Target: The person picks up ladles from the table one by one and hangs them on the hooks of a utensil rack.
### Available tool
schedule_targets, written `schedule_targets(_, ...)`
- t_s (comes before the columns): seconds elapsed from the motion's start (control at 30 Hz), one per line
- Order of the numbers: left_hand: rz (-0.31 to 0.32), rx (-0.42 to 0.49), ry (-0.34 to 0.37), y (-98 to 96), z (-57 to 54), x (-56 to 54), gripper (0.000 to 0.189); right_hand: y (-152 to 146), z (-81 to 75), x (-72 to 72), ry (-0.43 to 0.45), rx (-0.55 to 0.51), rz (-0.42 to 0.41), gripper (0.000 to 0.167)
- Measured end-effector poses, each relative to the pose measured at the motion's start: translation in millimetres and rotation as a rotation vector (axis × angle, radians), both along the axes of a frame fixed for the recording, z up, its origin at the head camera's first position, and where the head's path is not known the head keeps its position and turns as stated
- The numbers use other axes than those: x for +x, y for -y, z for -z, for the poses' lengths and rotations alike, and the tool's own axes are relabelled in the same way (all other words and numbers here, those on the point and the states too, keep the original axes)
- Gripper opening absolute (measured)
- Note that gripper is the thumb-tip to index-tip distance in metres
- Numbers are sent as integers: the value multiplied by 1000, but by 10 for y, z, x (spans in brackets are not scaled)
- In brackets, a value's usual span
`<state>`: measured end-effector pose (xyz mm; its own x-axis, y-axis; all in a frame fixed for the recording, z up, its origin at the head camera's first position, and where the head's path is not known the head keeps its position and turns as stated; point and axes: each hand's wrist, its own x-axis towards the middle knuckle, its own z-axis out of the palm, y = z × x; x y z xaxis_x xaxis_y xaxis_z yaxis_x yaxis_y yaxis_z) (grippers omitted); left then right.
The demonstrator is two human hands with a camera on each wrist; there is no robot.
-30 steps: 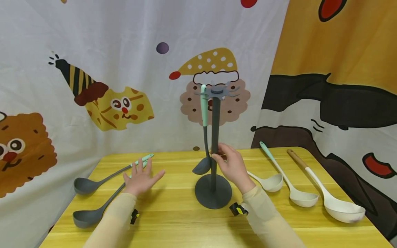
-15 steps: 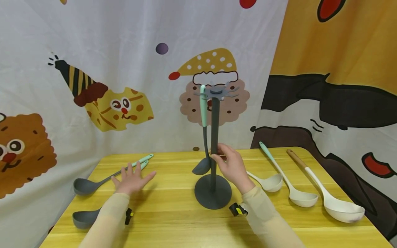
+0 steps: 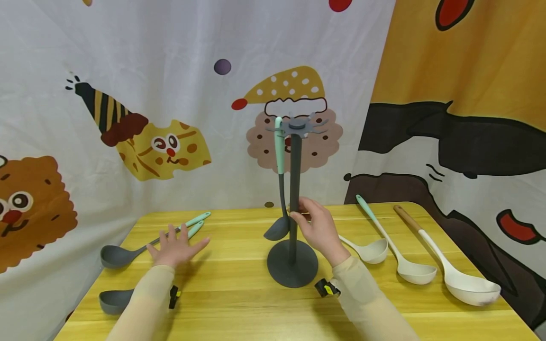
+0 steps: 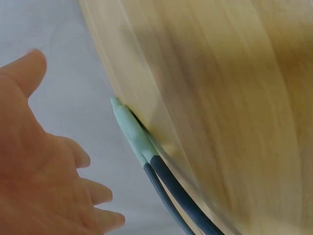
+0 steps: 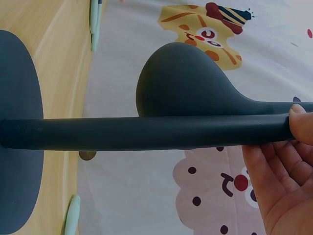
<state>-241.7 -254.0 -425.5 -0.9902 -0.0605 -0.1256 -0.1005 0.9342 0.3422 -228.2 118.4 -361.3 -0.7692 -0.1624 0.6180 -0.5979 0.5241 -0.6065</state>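
Observation:
My right hand [image 3: 319, 232] grips the post of the dark grey utensil stand [image 3: 295, 180] partway up, thumb and fingers around it in the right wrist view. A grey ladle with a mint handle [image 3: 279, 149] hangs from the stand's left side, its bowl [image 5: 181, 81] beside the post. My left hand [image 3: 174, 251] is spread with straight fingers and holds nothing. It overlaps two more grey ladles at the left, a back one [image 3: 117, 256] and a front one [image 3: 114, 301]. The hand and sleeve hide the front ladle's middle. Both mint handles [image 4: 134, 132] show in the left wrist view.
Right of the stand lie a small white ladle [image 3: 374, 251], a white ladle with a mint handle [image 3: 415, 272] and a larger white ladle with a wooden handle [image 3: 471, 289]. A cartoon-printed cloth [image 3: 179, 57] hangs behind the wooden table [image 3: 239, 303].
My left hand has moved left and slightly back toward me, uncovering more of the mint handles while the sleeve covers more of the front ladle. My right hand and the stand stay put.

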Motion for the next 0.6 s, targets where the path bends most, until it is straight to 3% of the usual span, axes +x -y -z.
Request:
schedule_targets(0.3,-36,12,0,97,36,-5,118,-4,-5,6,1,-2,-8,19)
schedule_targets(0.6,-44,9,32,199,25,-25,90,-3,3,-6,1,-2,-4,19)
